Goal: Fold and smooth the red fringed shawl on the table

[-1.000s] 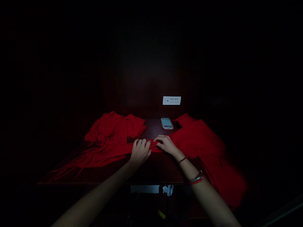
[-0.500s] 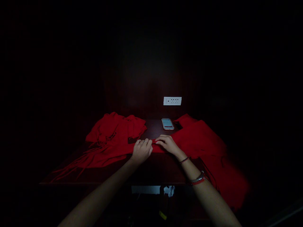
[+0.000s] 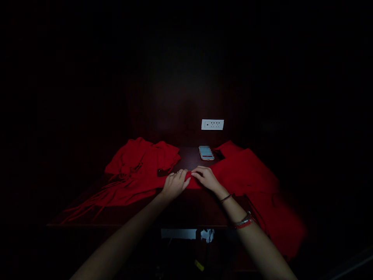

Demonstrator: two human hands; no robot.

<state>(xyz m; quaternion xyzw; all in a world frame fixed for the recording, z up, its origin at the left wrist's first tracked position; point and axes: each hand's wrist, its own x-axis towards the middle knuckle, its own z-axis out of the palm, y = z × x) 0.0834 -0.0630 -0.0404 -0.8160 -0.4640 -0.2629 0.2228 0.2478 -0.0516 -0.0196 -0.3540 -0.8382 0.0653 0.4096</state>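
A long red cloth (image 3: 247, 171) lies across a dark table (image 3: 180, 212) in a dim room. It is bunched at the back left, with fringe strands trailing to the front left, and it hangs off the right edge. My left hand (image 3: 174, 184), a ring on one finger, has its fingers curled on a narrow fold of the cloth at the middle. My right hand (image 3: 207, 178) pinches the same fold, close beside the left. Bracelets circle my right wrist.
A phone (image 3: 206, 153) lies on the table behind my hands. A white socket plate (image 3: 212, 124) is on the dark wall above it. Under the table's front edge are pale objects (image 3: 186, 234), too dark to name.
My left hand has crept slightly up and to the right along the fold, nearer the right hand. The cloth has barely shifted.
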